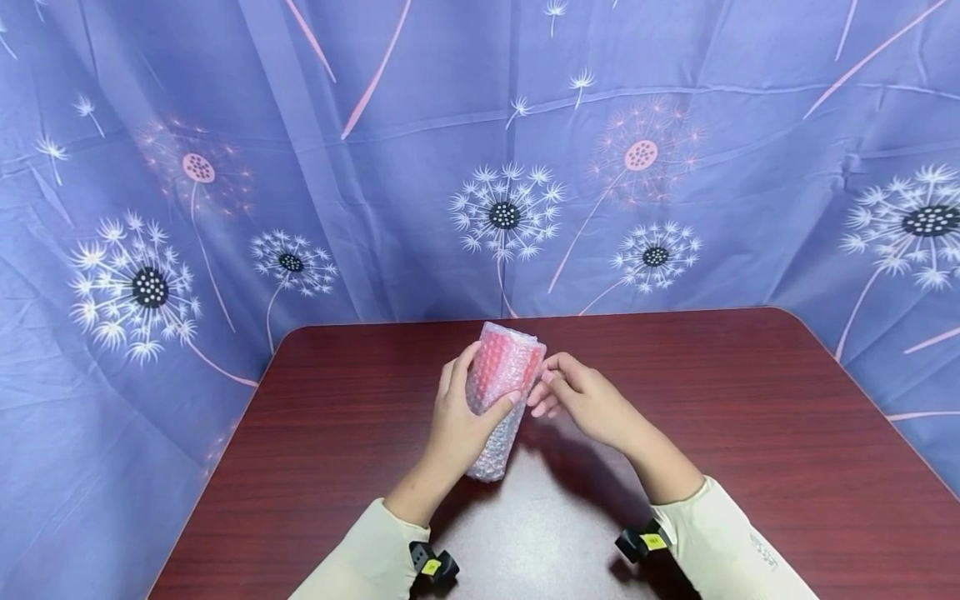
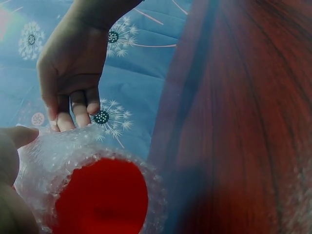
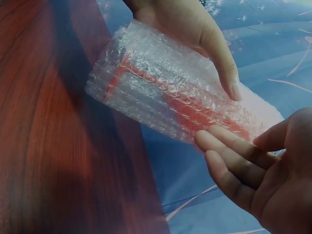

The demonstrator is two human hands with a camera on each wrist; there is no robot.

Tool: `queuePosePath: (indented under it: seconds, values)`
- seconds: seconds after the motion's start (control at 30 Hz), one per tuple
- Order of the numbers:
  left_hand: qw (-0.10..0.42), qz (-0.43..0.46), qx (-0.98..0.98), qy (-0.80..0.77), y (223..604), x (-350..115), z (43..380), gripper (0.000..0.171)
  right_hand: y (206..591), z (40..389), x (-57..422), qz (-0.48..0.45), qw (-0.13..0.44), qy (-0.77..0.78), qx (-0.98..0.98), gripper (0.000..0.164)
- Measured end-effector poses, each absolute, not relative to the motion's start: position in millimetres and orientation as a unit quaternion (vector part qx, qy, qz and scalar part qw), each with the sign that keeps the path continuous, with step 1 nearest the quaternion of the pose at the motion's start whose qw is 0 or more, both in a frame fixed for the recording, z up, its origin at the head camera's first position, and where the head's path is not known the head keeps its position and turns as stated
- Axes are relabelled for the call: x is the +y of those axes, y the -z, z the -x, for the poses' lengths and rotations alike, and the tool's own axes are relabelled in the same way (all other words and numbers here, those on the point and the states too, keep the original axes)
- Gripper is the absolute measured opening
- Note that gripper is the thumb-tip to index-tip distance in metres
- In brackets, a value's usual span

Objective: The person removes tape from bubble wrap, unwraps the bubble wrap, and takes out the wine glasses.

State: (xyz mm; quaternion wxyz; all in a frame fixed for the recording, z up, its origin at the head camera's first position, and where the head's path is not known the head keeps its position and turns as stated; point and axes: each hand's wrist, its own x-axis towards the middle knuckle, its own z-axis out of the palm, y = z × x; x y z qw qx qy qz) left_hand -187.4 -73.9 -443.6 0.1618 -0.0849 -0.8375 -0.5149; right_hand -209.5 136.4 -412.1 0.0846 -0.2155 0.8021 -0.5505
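Note:
My left hand (image 1: pixel 459 425) grips a bubble-wrapped package (image 1: pixel 491 433), its thumb across the front and its fingers along the left side. The package is long and tilted over the table, with red showing through the clear wrap in its upper part. In the left wrist view, a round red end (image 2: pixel 105 195) faces the camera, ringed by bubble wrap. At the package's upper right edge is my right hand (image 1: pixel 588 404). Its loosely extended fingers (image 3: pixel 234 161) touch the wrap in the right wrist view, and its thumb lies near the wrap's far end.
A dark red wood-grain table (image 1: pixel 750 417) lies beneath both hands, with a bright glare on its front middle. Behind it hangs a blue-purple cloth (image 1: pixel 405 208) printed with dandelions. Black devices with yellow labels are worn at both wrists.

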Motion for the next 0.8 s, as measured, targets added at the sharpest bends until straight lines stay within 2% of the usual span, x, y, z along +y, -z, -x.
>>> queuePosePath:
  seconds: [0.2, 0.5, 0.8]
  values:
    - [0.173, 0.084, -0.836, 0.513, 442.2, -74.1, 187.0, 0.084, 410.4, 208.7, 136.5, 0.203, 0.095, 0.560, 0.797, 0.020]
    - [0.175, 0.080, -0.835, 0.515, 441.6, -74.7, 186.2, 0.084, 409.6, 208.5, 133.7, 0.188, 0.078, 0.563, 0.801, 0.020]
    - [0.179, 0.081, -0.831, 0.520, 441.9, -74.8, 186.6, 0.083, 406.9, 205.9, 135.7, 0.186, 0.048, 0.558, 0.807, 0.009]
